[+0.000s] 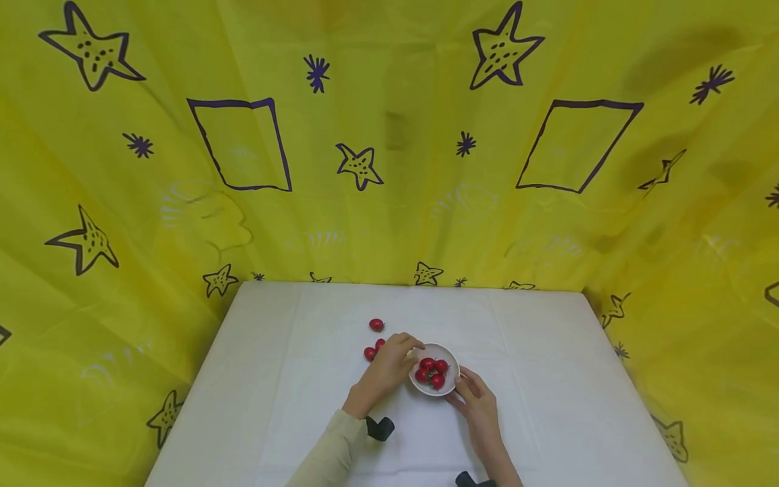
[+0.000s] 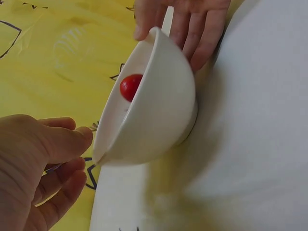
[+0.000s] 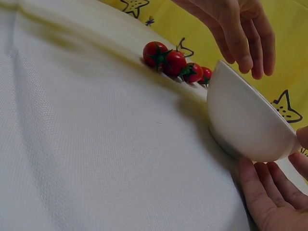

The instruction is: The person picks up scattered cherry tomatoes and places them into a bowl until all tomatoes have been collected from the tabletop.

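Note:
A white bowl (image 1: 450, 356) holds several red cherry tomatoes (image 1: 437, 381), heaped together in the head view. My right hand (image 1: 482, 409) grips the bowl from its right side, thumb at the rim and fingers against the underside. At the opposite rim is my left hand (image 1: 388, 365). Its loosely bent fingers hold nothing, and a small gap separates them from the bowl (image 2: 166, 91) in the left wrist view. More cherry tomatoes (image 3: 174, 63) lie on the cloth beyond the bowl, partly hidden by my left hand in the head view.
White cloth covers the table (image 1: 274, 406). A yellow curtain (image 1: 402, 223) with drawn stars and frames closes off its back and sides. One tomato (image 1: 376, 325) lies farther back than the others. Dark wrist mounts (image 1: 380, 428) show by both forearms.

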Motion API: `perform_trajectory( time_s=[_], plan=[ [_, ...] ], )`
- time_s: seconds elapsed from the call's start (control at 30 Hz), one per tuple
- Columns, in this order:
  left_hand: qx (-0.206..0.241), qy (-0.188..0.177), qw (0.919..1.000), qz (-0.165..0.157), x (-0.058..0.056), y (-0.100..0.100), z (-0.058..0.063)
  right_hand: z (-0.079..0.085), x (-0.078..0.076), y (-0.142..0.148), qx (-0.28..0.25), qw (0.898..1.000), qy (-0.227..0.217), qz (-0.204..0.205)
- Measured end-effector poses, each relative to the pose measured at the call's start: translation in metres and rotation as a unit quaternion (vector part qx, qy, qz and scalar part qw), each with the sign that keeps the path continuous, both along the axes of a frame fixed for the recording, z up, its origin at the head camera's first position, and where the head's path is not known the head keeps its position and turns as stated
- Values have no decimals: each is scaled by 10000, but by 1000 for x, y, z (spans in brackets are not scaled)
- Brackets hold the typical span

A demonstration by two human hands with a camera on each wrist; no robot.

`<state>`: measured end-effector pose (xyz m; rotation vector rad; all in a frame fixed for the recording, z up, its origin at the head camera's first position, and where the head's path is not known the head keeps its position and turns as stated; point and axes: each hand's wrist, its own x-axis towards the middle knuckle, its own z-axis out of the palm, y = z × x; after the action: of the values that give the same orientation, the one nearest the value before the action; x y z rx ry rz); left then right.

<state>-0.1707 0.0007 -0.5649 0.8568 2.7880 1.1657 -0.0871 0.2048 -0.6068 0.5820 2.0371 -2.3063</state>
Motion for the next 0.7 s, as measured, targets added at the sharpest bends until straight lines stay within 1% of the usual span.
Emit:
perform_trajectory(
  time_s=[0.13, 0.23, 0.3, 0.43, 0.57, 0.67, 0.7],
  plan=[
    [-280, 111, 9994, 172, -8, -8, 1, 1, 0, 0, 5, 10000, -24, -9],
    [-465, 145, 9982, 359, -14, -15, 2, 2, 1, 1, -44, 10000, -24, 10],
    [-597, 135, 9968, 517, -18, -19, 2, 2, 1, 0, -117, 9999, 1, 9],
    [-796, 35, 9941, 734, -29, -29, 2, 2, 1, -1, -145, 9999, 12, 40],
    [-933, -40, 9928, 754, -43, -38, 2, 2, 0, -1, -91, 9999, -49, 54],
    [-934, -63, 9930, 719, -54, -43, 3, 3, 0, -1, -82, 9999, -81, 23],
    [-915, -122, 9930, 736, -57, -44, 3, 3, 1, 0, -84, 9999, -79, 32]
  ],
)
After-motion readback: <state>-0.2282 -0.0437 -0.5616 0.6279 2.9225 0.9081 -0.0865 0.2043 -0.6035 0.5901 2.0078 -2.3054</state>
